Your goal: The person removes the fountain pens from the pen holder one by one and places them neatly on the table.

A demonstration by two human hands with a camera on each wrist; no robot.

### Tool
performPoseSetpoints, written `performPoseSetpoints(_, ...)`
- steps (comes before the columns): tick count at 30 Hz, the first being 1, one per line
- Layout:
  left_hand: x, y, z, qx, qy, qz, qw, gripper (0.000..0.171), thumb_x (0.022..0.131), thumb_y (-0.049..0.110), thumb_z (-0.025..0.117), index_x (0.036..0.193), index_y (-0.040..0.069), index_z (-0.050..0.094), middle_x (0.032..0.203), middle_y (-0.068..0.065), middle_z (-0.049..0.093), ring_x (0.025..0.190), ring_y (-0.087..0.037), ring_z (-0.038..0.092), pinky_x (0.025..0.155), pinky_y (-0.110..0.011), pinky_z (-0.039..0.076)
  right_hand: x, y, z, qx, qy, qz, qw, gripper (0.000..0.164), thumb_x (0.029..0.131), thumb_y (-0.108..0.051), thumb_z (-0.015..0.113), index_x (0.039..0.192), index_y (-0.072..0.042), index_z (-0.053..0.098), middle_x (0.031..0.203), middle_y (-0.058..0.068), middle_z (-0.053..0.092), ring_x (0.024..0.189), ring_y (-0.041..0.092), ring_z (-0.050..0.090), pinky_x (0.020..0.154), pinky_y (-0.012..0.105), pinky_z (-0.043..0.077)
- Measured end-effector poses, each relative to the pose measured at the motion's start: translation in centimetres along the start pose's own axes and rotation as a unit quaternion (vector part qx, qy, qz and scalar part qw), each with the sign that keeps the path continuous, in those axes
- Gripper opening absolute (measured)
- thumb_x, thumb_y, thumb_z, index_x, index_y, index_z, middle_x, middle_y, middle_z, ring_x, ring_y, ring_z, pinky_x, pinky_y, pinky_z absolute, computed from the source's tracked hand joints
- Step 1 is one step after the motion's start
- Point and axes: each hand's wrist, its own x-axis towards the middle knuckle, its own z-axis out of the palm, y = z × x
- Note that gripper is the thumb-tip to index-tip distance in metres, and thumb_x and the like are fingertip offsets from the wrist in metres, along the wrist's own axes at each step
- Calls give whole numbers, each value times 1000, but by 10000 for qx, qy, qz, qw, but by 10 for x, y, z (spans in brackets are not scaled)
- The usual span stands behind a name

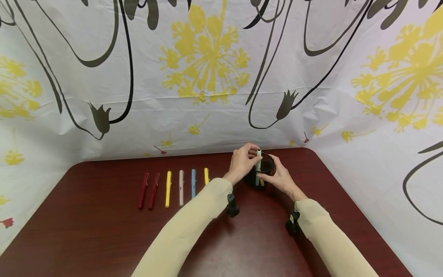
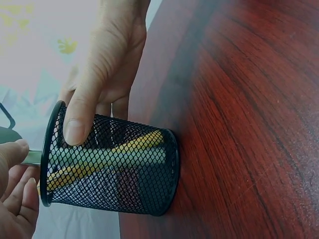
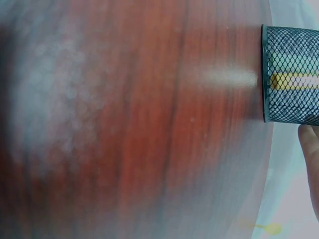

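Note:
A black mesh pen cup [image 2: 124,194] stands upright on the table. My right hand [image 1: 281,177] holds it round the side, thumb near the rim in the left wrist view. Between thumb and fingers my left hand [image 1: 243,161] pinches the top of a light green pen [image 1: 258,154]. Most of that pen is down inside the cup. Through the mesh a yellow pen [image 2: 142,143] shows, leaning across the green one. In the right wrist view the cup's base and the yellow pen [image 3: 296,81] appear at the right edge.
On the dark red table [image 1: 104,231], left of my hands, lie two dark red pens [image 1: 142,192], a yellow pen [image 1: 168,189], a pink pen [image 1: 181,188], a blue pen [image 1: 194,182] and another yellow pen [image 1: 206,176], partly behind my left sleeve. A flower-patterned sheet [image 1: 207,130] hangs behind.

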Motion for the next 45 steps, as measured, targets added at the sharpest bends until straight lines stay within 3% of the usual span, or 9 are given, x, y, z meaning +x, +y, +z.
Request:
performPoseSetpoints(5, -1, -1, -5, -384, 298, 180, 9987, 27, 86, 22, 70, 111, 13, 64, 100, -2, 69, 88, -11, 67, 71, -15, 51, -1, 1, 1, 41, 13, -35, 10000, 80, 83, -29, 73, 144, -11, 25, 132, 19, 46, 111, 34, 53, 82, 42, 47)
performPoseSetpoints(10, 1, 1, -15, -960, 788, 495, 9910, 31, 86, 18, 70, 113, 6, 62, 101, -6, 68, 91, -14, 67, 75, -15, 51, -1, -1, 1, 65, 43, -48, 10000, 82, 82, -27, 74, 145, -10, 24, 134, 21, 45, 116, 36, 51, 86, 48, 47)
performPoseSetpoints(17, 6, 4, -31, -1634, 1370, 643, 9749, 32, 85, 15, 71, 112, 2, 61, 100, -12, 68, 91, -20, 68, 77, -18, 53, -15, -41, -5, 199, 53, -40, 9998, 78, 81, -13, 73, 142, 2, 26, 131, 29, 45, 115, 43, 50, 90, 54, 44)
performPoseSetpoints(26, 6, 6, -57, -2374, 1848, 678, 9513, 31, 83, 4, 70, 112, -5, 60, 102, -22, 65, 90, -33, 66, 78, -36, 54, -15, -42, -5, 27, 154, -119, 9998, 76, 81, -13, 74, 141, 2, 29, 127, 27, 51, 99, 33, 55, 79, 38, 47)
performPoseSetpoints(32, -6, 28, -84, -2396, 2115, 517, 9461, 30, 83, -2, 68, 110, -11, 59, 100, -27, 65, 87, -37, 64, 76, -29, 53, -15, -43, -6, -9, 179, -146, 9997, 75, 81, -12, 74, 140, 2, 30, 125, 27, 51, 95, 31, 55, 76, 35, 47)
performPoseSetpoints(35, -10, 29, -91, -2414, 2142, 399, 9456, 31, 83, -2, 69, 111, -11, 59, 100, -26, 65, 86, -34, 64, 74, -26, 52, -16, -44, -6, -33, 159, -143, 9998, 75, 81, -12, 73, 140, 3, 30, 127, 28, 50, 96, 31, 55, 76, 35, 46)
performPoseSetpoints(39, -11, 25, -95, -2371, 2103, 303, 9480, 31, 83, -1, 68, 111, -10, 58, 101, -25, 65, 88, -33, 63, 77, -28, 53, -16, -44, -6, -41, 151, -129, 9998, 75, 81, -12, 73, 140, 3, 30, 126, 28, 50, 96, 31, 54, 76, 34, 46)
performPoseSetpoints(45, -4, -3, -93, -2390, 2131, 207, 9471, 33, 83, 4, 70, 113, -6, 60, 102, -24, 65, 90, -32, 64, 81, -33, 53, -11, -36, -4, -1, 151, -173, 9997, 76, 80, -11, 74, 140, 2, 29, 128, 27, 49, 102, 36, 55, 80, 42, 47)
